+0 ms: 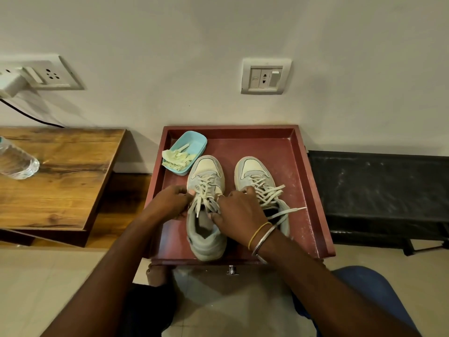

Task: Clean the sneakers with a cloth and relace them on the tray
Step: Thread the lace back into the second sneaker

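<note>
Now, from my head view, my left hand (170,201) and right hand (239,215) each pinch the laces (206,184) of the left sneaker (206,237), which stands beside the right sneaker (252,167) on the red tray (295,166) (cloth (175,160) heaped in the blue dish (194,142)).

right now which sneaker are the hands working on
The left sneaker, beside the blue dish: the left hand and right hand both pinch its laces. The right sneaker's lace ends lie loose.

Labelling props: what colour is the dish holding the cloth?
Light blue dish, in the far-left corner of the tray; head view, the only one.
</note>
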